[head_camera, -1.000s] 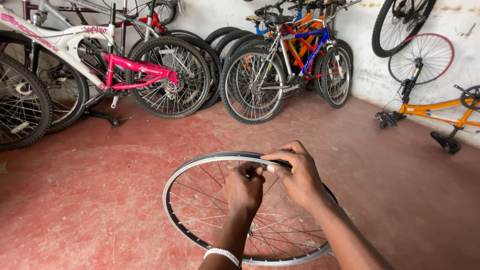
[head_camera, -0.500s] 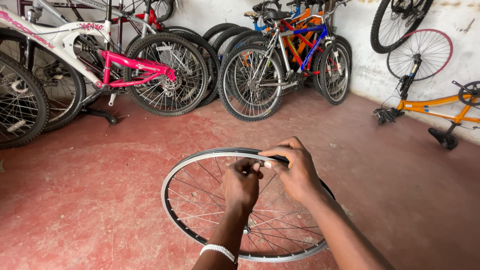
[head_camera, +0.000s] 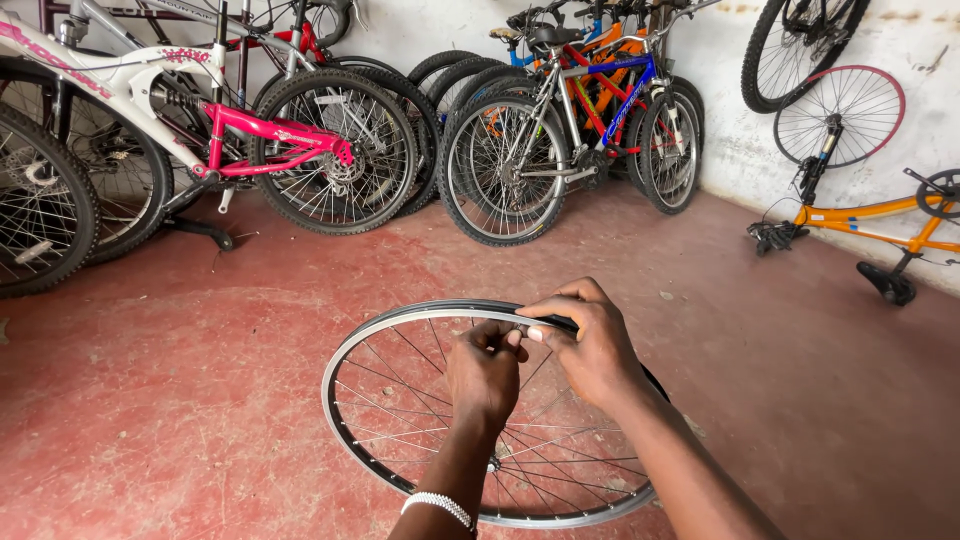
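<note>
Starting at the left edge of the red floor (head_camera: 180, 400), a dark bicycle wheel (head_camera: 40, 200) stands cut off by the frame, and just beside it a white and pink bicycle (head_camera: 230, 130) leans along the back wall. Further right a cluster of bicycles (head_camera: 570, 130) is parked against the far wall.

In the middle, close to you, sits the thing you are working on: a bare silver wheel rim (head_camera: 345, 370) with its spokes, standing roughly upright on the floor and tipped a little away from you. A black strip (head_camera: 545, 321) lies along the top of the rim and runs on down its right side.

Your left hand (head_camera: 485, 375), with a white bead bracelet (head_camera: 438, 505) on the wrist, is closed with its fingertips pinched at the rim's top edge. Your right hand (head_camera: 590, 345) arches over the same spot, its fingers pressed together on the black strip; whether they truly pinch it or only press it down I cannot tell, since the fingertips hide each other. The two hands touch or nearly touch. The strip's long axis follows the rim's curve, leading rightward and down from your grip, so your right hand is the nearer one to its free run.

At the right edge, a loose red-rimmed wheel (head_camera: 840, 115) leans on the wall above an orange bicycle frame (head_camera: 870, 215) lying upside down on the floor.
</note>
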